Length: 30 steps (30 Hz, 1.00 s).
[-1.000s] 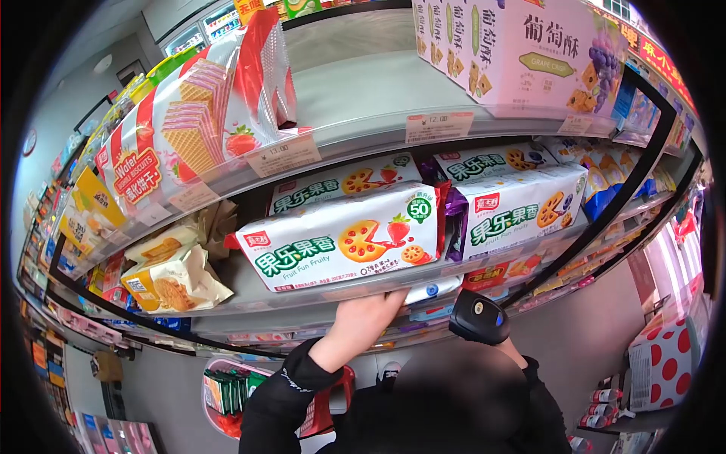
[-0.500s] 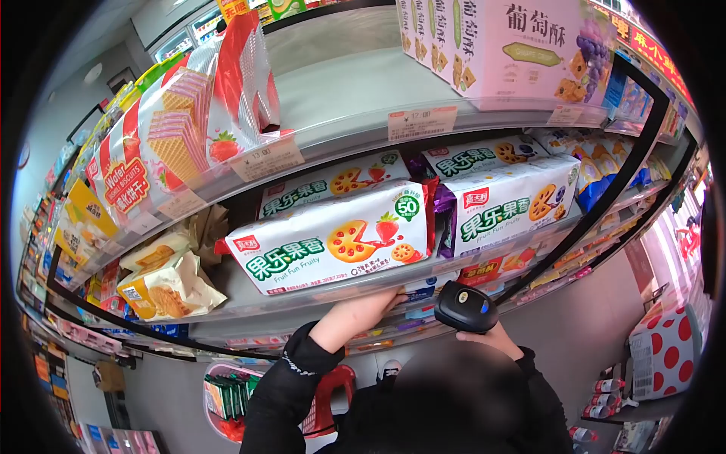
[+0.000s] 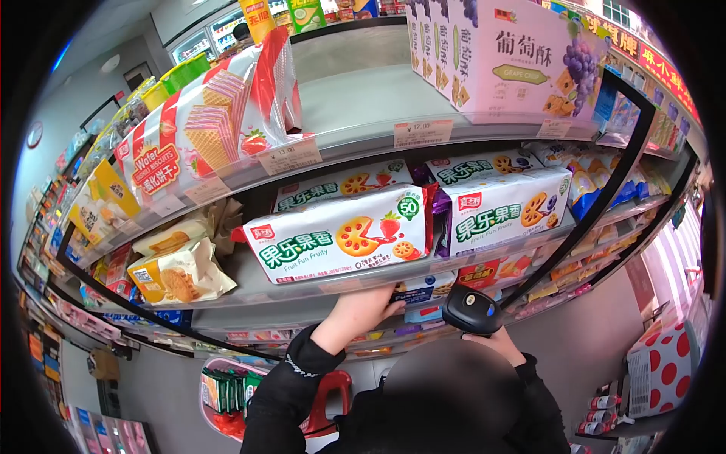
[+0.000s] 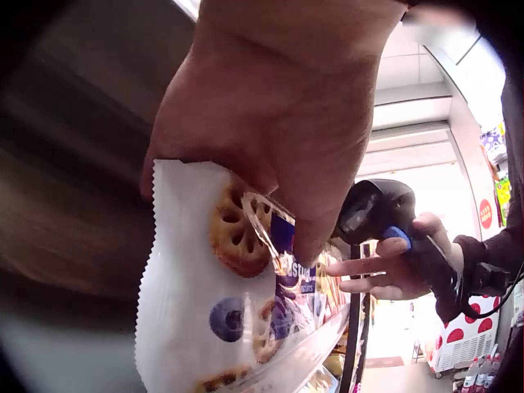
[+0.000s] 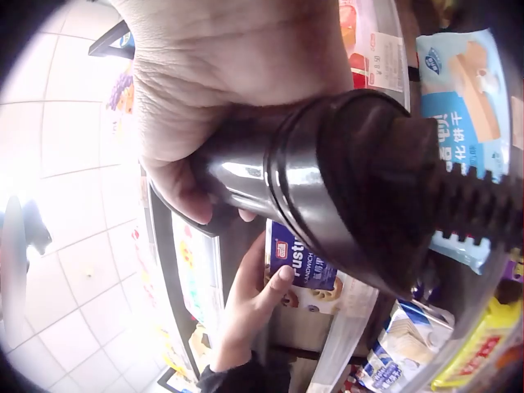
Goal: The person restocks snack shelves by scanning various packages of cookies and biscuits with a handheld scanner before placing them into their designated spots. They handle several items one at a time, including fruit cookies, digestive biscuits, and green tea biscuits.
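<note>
My left hand [image 3: 355, 310] grips the left end of a white and dark-blue sandwich biscuit packet [image 3: 427, 287], just below the front edge of the shelf. Biscuits and blueberries are printed on the packet [image 4: 184, 278] in the left wrist view. The thumb lies over its front, and the other fingers are partly hidden behind it. A black barcode scanner [image 3: 470, 309] is in my right hand [image 3: 495, 344], its head close to the packet's right end. In the right wrist view my fingers wrap the scanner's dark handle [image 5: 246, 168], and a coiled cable [image 5: 479, 201] runs from its base.
White fruit biscuit packs [image 3: 333, 238] line the shelf above the hands, beside crumpled beige packs [image 3: 181, 276]. Higher up are a wafer bag [image 3: 212, 121] and pink grape crisp boxes [image 3: 529, 64]. A black shelf bar [image 3: 582, 219] slants down at the right. A pink basket [image 3: 206, 393] stands below.
The packet has turned in my left hand, so more of its dark-blue label shows. The scanner has shifted slightly left and stays near the packet. The head view has moved a little.
</note>
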Motion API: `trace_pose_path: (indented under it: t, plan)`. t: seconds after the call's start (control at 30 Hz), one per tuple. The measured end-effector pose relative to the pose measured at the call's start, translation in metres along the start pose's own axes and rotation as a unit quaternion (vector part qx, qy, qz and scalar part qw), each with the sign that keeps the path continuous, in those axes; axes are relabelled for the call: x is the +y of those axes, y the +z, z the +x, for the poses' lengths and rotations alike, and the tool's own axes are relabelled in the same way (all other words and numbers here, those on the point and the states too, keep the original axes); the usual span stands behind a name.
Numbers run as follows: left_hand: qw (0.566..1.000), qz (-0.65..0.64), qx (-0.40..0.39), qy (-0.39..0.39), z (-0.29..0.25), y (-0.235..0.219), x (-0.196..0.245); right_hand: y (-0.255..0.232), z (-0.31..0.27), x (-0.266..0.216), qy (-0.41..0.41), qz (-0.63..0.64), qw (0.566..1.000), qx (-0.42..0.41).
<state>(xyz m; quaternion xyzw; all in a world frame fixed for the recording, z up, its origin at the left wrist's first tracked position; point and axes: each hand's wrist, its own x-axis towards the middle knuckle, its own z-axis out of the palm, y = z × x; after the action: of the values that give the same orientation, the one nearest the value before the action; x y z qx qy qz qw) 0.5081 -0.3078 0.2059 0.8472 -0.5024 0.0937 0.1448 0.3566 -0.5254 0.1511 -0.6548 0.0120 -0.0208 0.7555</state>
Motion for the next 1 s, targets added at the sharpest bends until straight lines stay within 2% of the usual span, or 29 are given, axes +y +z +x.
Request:
trace_pose_path:
  t: [0.03, 0.07, 0.17, 0.23, 0.33, 0.37, 0.47, 0.53, 0.57, 0.77, 0.83, 0.9, 1.0]
  plan:
    - [0.999, 0.008, -0.02, -0.038, -0.004, -0.003, 0.005, -0.002, -0.004, -0.001, 0.004, -0.001, 1.0, 0.0]
    - [0.999, 0.011, -0.015, -0.039, -0.009, -0.006, 0.01, -0.004, -0.009, -0.002, 0.0, -0.003, 1.0, -0.003]
    - [0.995, 0.041, 0.033, -0.086, -0.032, -0.01, 0.026, -0.013, -0.026, 0.0, 0.03, 0.014, 0.999, 0.001]
    - [0.988, -0.015, 0.146, -0.036, -0.053, -0.007, 0.037, -0.014, -0.037, -0.001, 0.018, 0.053, 0.998, -0.031]
    - [0.985, -0.096, 0.1, -0.099, -0.094, 0.009, 0.06, -0.009, -0.057, -0.007, 0.042, 0.112, 0.991, -0.062]
    - [0.982, -0.106, 0.109, -0.108, -0.105, 0.018, 0.065, -0.012, -0.064, -0.004, 0.081, 0.111, 0.989, -0.053]
    - [0.972, -0.129, 0.055, -0.19, -0.148, 0.041, 0.084, -0.017, -0.081, 0.014, 0.174, 0.106, 0.978, -0.042]
    - [0.952, -0.161, 0.058, -0.254, -0.176, 0.047, 0.101, -0.015, -0.087, 0.03, 0.176, 0.103, 0.978, -0.049]
    - [0.942, -0.173, 0.036, -0.284, -0.188, 0.045, 0.109, -0.014, -0.088, 0.039, 0.189, 0.119, 0.973, -0.065]
    - [0.889, -0.144, 0.073, -0.429, -0.266, 0.051, 0.135, 0.018, -0.087, 0.05, 0.216, 0.139, 0.96, -0.114]
    - [0.874, -0.147, 0.077, -0.457, -0.29, 0.05, 0.136, 0.032, -0.084, 0.049, 0.218, 0.161, 0.953, -0.137]
    - [0.84, -0.158, 0.124, -0.503, -0.31, 0.049, 0.134, 0.044, -0.082, 0.051, 0.215, 0.162, 0.951, -0.151]
    - [0.814, -0.162, 0.133, -0.542, -0.334, 0.043, 0.124, 0.062, -0.078, 0.048, 0.213, 0.143, 0.95, -0.181]
